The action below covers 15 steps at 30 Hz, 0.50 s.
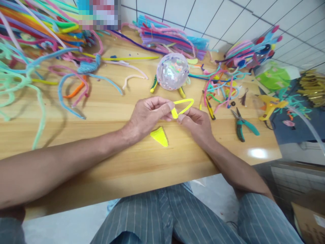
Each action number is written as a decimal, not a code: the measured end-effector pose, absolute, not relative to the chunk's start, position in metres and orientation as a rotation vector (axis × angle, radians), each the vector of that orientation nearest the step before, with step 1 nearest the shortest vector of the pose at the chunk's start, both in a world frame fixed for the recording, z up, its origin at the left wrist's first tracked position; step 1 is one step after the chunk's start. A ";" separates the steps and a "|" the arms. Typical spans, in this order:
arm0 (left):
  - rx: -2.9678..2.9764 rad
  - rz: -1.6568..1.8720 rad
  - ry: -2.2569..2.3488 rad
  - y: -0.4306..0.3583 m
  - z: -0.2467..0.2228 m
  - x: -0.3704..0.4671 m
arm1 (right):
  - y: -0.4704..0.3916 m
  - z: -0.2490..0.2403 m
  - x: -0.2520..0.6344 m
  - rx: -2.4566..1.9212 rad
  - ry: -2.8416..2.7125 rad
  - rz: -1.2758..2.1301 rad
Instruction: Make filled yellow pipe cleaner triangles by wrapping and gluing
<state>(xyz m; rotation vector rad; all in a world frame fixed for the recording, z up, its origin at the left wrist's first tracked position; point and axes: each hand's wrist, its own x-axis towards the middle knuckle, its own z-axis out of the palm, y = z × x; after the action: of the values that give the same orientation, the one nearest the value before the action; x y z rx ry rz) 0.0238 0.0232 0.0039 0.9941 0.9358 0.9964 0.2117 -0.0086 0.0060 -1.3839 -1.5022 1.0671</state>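
Between my two hands is a yellow pipe cleaner [189,107], bent into a loop with a short folded part at its near end. My left hand [149,113] pinches the folded part from the left, thumb on top. The fingers of my right hand [199,123] close on the bend from the right. On the table just below my hands lies a flat yellow triangular piece [159,136] made of pipe cleaner. Beyond my hands stands a clear round container [173,71] with small coloured bits; yellow-and-green tool handles [153,84] stick out beside it.
Pliers [242,125], a utility knife [210,107] and a yellow glue gun [270,105] lie to the right. Loose pipe cleaners [223,86] lie behind the knife. Bundles of coloured pipe cleaners [170,37] line the tiled wall [203,17]; more pile up on the left.
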 end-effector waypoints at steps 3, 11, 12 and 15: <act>1.001 1.008 0.928 0.023 0.003 0.024 | -0.009 0.005 0.211 -1.350 -1.499 1.079; 0.976 0.979 0.926 0.021 0.005 0.024 | -0.009 0.001 0.209 -1.352 -1.440 1.080; 0.970 0.976 0.923 0.021 0.005 0.024 | -0.008 0.000 0.208 -1.342 -1.441 1.080; 0.921 0.951 0.914 0.021 0.004 0.024 | -0.008 0.000 0.208 -1.335 -1.450 1.080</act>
<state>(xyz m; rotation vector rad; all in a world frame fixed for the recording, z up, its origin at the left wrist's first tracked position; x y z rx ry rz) 0.0240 0.0214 0.0043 0.9206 0.9142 0.9507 0.2083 -0.0082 -0.0003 -1.3353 -1.4501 1.0795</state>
